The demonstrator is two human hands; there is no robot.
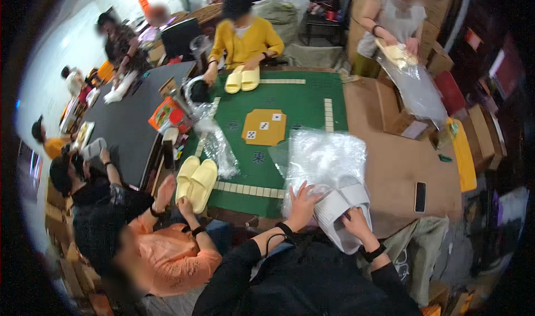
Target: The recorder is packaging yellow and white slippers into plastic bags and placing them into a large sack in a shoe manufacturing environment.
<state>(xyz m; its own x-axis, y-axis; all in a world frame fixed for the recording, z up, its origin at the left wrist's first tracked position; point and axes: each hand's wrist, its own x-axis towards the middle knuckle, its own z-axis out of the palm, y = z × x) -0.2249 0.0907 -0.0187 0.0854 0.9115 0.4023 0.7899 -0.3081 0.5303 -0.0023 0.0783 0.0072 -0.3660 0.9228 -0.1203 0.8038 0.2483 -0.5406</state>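
A pair of light grey-white slippers [346,239] lies in front of me, toes partly at the mouth of a clear plastic bag [329,151] on the table. My left hand [302,205] rests at the bag's near edge beside the left slipper, its fingers stretched out and apart. With bent fingers my right hand [357,224] grips the slippers near their heel end; its fingertips are partly hidden inside.
A green mahjong mat [245,204] with tile rows covers the table. On my left, a person in orange handles yellow slippers [196,183]. Across sits a person with yellow slippers [242,79]. A phone [420,197] and an open carton [401,118] are right.
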